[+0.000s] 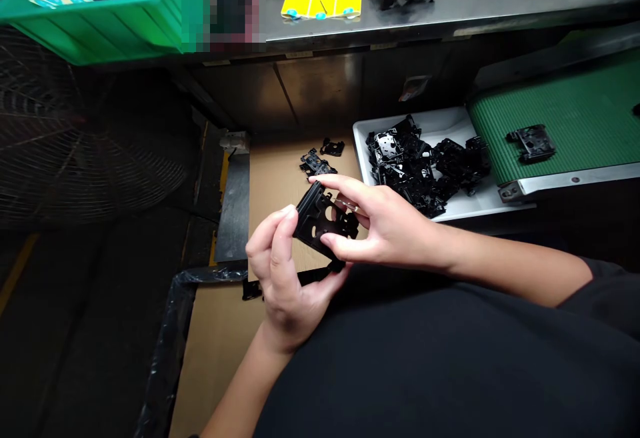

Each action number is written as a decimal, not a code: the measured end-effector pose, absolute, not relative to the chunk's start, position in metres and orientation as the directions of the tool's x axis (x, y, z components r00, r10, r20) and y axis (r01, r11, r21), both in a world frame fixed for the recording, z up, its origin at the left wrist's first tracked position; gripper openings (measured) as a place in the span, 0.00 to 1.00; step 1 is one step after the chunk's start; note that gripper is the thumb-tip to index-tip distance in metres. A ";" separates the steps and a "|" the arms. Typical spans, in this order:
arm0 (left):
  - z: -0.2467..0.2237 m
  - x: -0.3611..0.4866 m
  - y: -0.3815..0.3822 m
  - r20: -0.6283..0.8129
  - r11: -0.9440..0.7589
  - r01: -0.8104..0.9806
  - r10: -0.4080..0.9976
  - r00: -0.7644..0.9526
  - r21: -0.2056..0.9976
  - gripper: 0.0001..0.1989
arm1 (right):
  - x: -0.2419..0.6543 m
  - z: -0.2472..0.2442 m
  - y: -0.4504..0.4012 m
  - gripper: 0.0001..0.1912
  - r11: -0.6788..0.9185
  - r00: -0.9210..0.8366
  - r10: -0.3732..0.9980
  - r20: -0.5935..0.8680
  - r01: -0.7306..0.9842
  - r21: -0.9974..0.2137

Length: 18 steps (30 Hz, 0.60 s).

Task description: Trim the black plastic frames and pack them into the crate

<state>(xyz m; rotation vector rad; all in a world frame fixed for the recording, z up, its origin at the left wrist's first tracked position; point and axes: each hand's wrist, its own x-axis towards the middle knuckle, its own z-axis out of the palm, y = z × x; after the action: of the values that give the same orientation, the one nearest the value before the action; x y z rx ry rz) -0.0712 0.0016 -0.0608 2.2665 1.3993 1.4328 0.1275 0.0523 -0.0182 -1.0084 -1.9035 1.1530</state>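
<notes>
A black plastic part [325,221] with round and slotted cut-outs is held up in front of my body, tilted. My left hand [287,271] grips its left edge and lower corner between thumb and fingers. My right hand [375,221] is closed on its right side, thumb on the near face and index finger along the top edge. A small thin shiny piece [346,205] shows by the right fingers; I cannot make out what it is. Beyond my hands, similar black parts [318,163] lie on a brown board [270,178].
A white tray [363,151] heaped with black parts stands right of the board. Beside it runs a green conveyor belt [590,111] carrying a black part [533,143]. A steel shelf [465,5] holds a green bin [115,31] and yellow labels [321,2]. A caged fan [75,131] stands left.
</notes>
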 end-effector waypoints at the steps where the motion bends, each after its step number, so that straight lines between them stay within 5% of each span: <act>1: -0.060 -0.072 0.002 0.654 -0.565 0.637 0.746 0.124 0.524 0.57 | 0.130 -0.017 0.053 0.35 0.296 -0.466 0.871 0.152 0.253 -0.921; 10: -0.046 -0.077 0.001 0.630 -0.551 0.619 0.769 0.114 0.560 0.58 | 0.153 -0.007 0.049 0.24 0.087 -0.463 0.885 0.051 0.056 -0.995; 18: -0.036 -0.078 -0.002 0.613 -0.547 0.604 0.781 0.118 0.580 0.57 | 0.163 -0.013 0.042 0.09 0.083 -0.498 0.863 0.079 -0.014 -0.996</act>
<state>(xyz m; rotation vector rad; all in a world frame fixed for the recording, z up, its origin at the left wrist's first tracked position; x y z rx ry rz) -0.0778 -0.0022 -0.0356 2.2006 1.3844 1.4018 0.1634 0.0420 -0.0130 -0.8576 -1.6256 1.5087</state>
